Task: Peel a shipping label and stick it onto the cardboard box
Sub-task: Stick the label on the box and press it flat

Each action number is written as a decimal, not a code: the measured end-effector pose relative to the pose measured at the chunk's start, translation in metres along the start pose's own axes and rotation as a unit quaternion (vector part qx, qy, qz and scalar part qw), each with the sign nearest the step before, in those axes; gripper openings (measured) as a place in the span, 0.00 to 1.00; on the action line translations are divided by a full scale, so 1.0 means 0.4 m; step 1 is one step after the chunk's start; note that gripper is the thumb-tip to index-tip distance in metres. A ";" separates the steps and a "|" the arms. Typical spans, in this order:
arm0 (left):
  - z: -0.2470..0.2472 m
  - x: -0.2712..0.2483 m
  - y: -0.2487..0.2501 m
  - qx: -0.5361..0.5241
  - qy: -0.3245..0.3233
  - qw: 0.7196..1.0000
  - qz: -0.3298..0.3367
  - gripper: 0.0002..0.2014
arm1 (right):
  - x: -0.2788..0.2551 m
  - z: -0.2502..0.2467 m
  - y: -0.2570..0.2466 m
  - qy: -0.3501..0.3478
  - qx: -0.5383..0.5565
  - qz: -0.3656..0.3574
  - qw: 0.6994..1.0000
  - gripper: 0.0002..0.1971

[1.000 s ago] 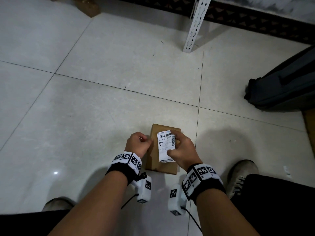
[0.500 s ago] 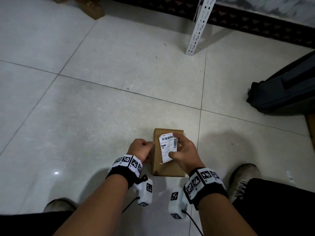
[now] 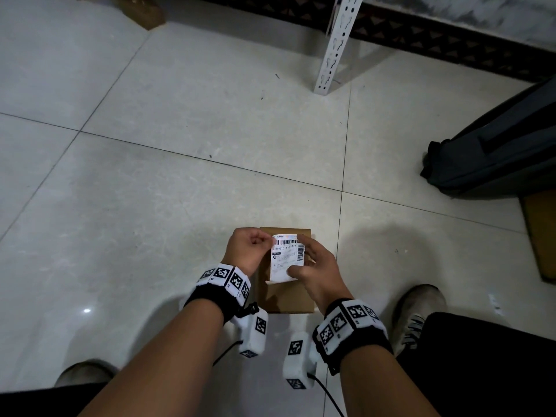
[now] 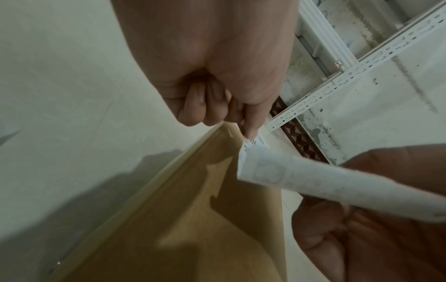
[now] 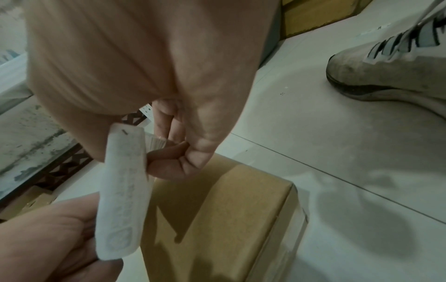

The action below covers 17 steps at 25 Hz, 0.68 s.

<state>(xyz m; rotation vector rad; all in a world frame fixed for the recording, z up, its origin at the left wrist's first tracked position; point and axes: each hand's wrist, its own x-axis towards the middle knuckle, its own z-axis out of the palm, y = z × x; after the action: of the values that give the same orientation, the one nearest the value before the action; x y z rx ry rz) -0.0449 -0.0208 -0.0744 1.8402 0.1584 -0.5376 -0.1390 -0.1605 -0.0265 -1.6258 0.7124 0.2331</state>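
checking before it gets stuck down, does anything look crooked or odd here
The white barcoded shipping label is held above the brown cardboard box, bowed rather than flat. The left hand and right hand pinch it. Nothing looks damaged.

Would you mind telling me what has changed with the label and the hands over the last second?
The left hand has moved in from the box's side and now pinches the shipping label's top-left corner. The right hand still holds the label's right side, thumb near its lower edge. The label stays above the cardboard box, which has not shifted on the floor.
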 end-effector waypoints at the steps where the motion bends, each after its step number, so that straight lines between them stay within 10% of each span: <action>1: 0.002 0.002 -0.001 0.001 0.000 1.000 0.000 0.05 | 0.000 -0.001 0.001 -0.002 -0.009 0.002 1.000 0.37; 17: 0.003 0.014 0.007 0.110 0.018 0.993 0.044 0.07 | -0.003 0.012 -0.020 -0.026 -0.166 -0.062 0.984 0.38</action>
<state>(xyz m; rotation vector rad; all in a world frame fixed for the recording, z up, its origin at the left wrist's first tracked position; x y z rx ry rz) -0.0393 -0.0237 -0.0746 2.0630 0.0430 -0.4748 -0.1343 -0.1554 -0.0204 -1.9681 0.5499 0.3149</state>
